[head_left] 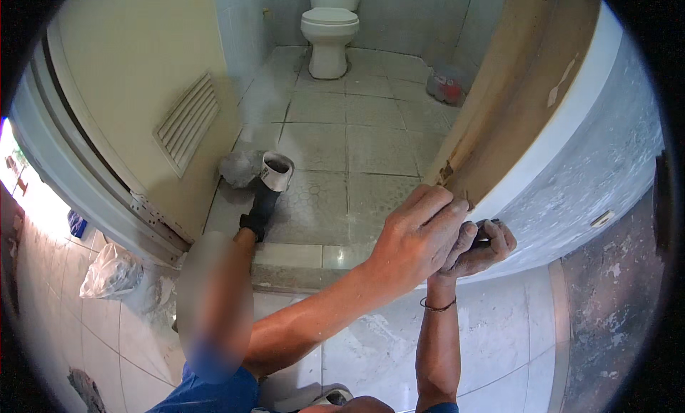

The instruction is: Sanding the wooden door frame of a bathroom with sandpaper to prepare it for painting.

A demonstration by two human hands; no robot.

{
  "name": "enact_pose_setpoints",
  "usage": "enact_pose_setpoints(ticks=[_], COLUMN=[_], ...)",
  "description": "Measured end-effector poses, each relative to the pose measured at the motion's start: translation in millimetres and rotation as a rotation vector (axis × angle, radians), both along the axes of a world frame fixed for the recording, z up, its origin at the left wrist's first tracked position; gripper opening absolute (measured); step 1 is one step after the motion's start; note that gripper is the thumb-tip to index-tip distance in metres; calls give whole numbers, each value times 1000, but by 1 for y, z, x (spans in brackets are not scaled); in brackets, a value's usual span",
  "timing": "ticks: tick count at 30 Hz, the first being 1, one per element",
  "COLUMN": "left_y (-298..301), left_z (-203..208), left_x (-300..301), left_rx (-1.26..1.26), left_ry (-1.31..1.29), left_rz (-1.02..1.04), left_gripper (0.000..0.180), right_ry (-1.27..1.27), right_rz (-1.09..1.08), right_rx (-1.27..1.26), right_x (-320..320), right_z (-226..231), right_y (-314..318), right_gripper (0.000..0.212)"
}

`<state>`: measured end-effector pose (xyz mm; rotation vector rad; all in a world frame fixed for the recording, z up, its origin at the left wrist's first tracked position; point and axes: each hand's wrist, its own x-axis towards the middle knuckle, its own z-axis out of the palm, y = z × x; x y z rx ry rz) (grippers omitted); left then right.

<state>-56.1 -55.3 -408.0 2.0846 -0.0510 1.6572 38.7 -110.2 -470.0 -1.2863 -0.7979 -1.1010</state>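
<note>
My left hand [422, 224] reaches across to the lower end of a brown wooden door jamb [492, 156]. Its fingers are curled against the jamb's broken, splintered foot. Just right of it, almost touching, is my right hand [481, 252], palm turned up with dusty fingers bent in. Both hands are closed by the white edge [531, 163] of the wall. Something small and dark shows near the right fingertips. What either hand grips is hidden by the fingers. A thin dark bracelet [437, 305] circles my right wrist.
A cream door [135, 63] with a vent stands at left. Beyond a raised sill [289, 256] lie a tiled floor, a toilet [330, 38] and a clear bag [446, 84]. A partly blurred limb with a dark covering [264, 206] extends over the sill. Another plastic bag [113, 272] lies left.
</note>
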Motion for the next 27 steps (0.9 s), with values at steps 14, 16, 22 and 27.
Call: enact_pose_setpoints(ticks=[14,16,22,27], left_y=[7,5,0,1], left_z=[6,0,-7,-9], left_x=[0,3,5,4], left_rx=[17,-16,-43,-22], left_ry=[47,15,-52,-30], left_rz=[108,101,82,78], left_gripper=[24,24,26,27], right_ry=[-29,-17,-14,-21], right_rz=[-14,9,17,28], right_rx=[-22,-7,-25,-22], right_x=[-7,-4,-2,-1], right_z=[8,0,-2,-2], right_y=[2,1,-1,0], right_gripper=[26,26,24,23])
